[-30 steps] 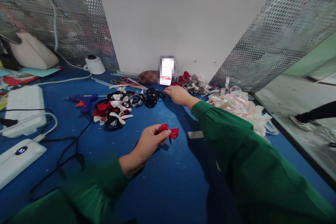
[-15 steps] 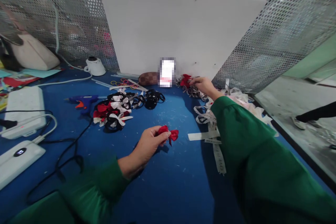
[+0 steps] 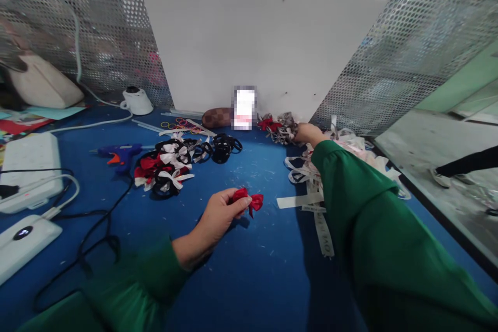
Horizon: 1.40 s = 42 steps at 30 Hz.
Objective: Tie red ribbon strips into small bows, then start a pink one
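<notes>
Head view: left hand [image 3: 220, 212] low at centre of blue desk [image 3: 249, 280], fingers pinched on a red bow [image 3: 249, 201], held just above desk surface. Right hand [image 3: 305, 133] stretched to far edge, resting in the pile of grey and red ribbon bits [image 3: 278, 127] by the white board [image 3: 257, 41]; fingers curled into pile, can't tell whether gripping anything. White ribbon strips [image 3: 315, 202] lying beside right sleeve, bigger heap of white ribbon [image 3: 369, 158] to the right. Left of centre: cluster of black hair ties w/ red and white bows [image 3: 171, 166], blue glue gun [image 3: 119, 153] just beyond, black cable [image 3: 97, 223] nearby.
</notes>
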Tool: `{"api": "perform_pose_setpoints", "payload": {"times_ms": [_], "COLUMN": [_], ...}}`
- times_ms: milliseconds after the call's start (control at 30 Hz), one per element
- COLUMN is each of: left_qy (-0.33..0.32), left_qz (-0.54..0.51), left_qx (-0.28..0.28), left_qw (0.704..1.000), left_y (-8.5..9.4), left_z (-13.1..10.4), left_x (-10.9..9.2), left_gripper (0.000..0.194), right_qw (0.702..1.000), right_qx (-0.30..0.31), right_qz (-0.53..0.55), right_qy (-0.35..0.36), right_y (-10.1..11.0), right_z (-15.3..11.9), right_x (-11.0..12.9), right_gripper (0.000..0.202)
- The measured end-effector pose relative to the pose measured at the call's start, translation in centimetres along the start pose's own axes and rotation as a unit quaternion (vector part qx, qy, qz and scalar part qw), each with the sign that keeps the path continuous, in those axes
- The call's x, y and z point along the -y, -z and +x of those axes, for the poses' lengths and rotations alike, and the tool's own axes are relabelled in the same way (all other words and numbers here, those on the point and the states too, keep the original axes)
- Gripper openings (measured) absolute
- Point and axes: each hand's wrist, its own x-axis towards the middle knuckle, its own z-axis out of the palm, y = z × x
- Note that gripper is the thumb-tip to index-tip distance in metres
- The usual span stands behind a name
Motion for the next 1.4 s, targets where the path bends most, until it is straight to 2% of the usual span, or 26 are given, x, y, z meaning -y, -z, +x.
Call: {"api": "perform_pose_setpoints", "payload": {"times_ms": [133, 233, 333, 400, 500, 567, 700, 733, 800, 867, 933, 1033, 1167, 1300, 1400], "left_qy": [0.004, 0.000, -0.007, -0.011, -0.015, -0.014, -0.021, -0.024, -0.033, -0.047, -0.058, -0.056, -0.055, -0.046, -0.030], "left_qz": [-0.003, -0.007, -0.007, -0.005, -0.007, -0.016, -0.051, -0.061, -0.076, -0.086, -0.096, -0.094, -0.066, -0.060, -0.072], "left_qx": [0.001, 0.001, 0.005, 0.003, 0.002, -0.002, -0.027, -0.034, -0.043, -0.035, -0.018, 0.000, 0.015, 0.027, 0.036], "left_qw": [1.000, 1.000, 1.000, 1.000, 1.000, 1.000, 0.998, 0.997, 0.996, 0.995, 0.994, 0.994, 0.996, 0.997, 0.996], "left_y": [0.0, 0.0, 0.0, 0.0, 0.1, 0.1, 0.2, 0.1, 0.0, -0.1, -0.3, -0.5, -0.6, -0.6, -0.6], "left_z": [0.0, -0.1, 0.0, 0.0, 0.2, 0.4, 0.6, 0.6, 0.5, 0.3, 0.1, -0.3, -0.6, -0.5, -0.5], "left_x": [-0.1, 0.0, 0.0, 0.1, 0.4, 0.6, 0.8, 0.7, 0.7, 0.6, 0.5, 0.4, 0.5, 0.5, 0.4], "left_gripper": [0.028, 0.027, 0.026, 0.026, 0.026, 0.027, 0.031, 0.032, 0.032, 0.031, 0.029, 0.029, 0.029, 0.028, 0.031], "right_qw": [0.999, 0.999, 1.000, 0.999, 0.993, 0.988, 0.974, 0.960, 0.933, 0.916, 0.907, 0.873, 0.780, 0.728, 0.694], "right_qx": [0.027, 0.042, 0.012, 0.002, 0.025, 0.017, -0.034, -0.042, -0.032, -0.014, -0.031, -0.040, 0.012, 0.006, 0.030], "right_qz": [0.023, 0.031, 0.021, 0.022, 0.033, 0.029, 0.060, 0.118, 0.241, 0.312, 0.361, 0.466, 0.615, 0.679, 0.715], "right_qy": [0.002, -0.010, -0.010, 0.024, 0.112, 0.150, 0.216, 0.249, 0.267, 0.252, 0.216, 0.137, 0.111, 0.096, 0.075], "right_y": [0.7, 2.0, 2.9, 3.2, 3.3, 3.6, 5.2, 5.5, 5.8, 5.2, 4.0, 1.9, 0.0, -0.6, -0.6], "right_z": [0.7, 0.4, -0.7, -1.9, -4.4, -7.0, -14.8, -17.1, -21.4, -24.8, -26.8, -27.6, -27.1, -27.1, -27.3], "right_x": [2.2, 2.7, 2.6, 2.8, 4.1, 5.5, 8.5, 9.1, 10.2, 10.9, 11.3, 11.4, 11.1, 10.9, 10.8], "right_gripper": [0.037, 0.035, 0.038, 0.034, 0.030, 0.030, 0.033, 0.031, 0.027, 0.024, 0.025, 0.024, 0.022, 0.020, 0.021]}}
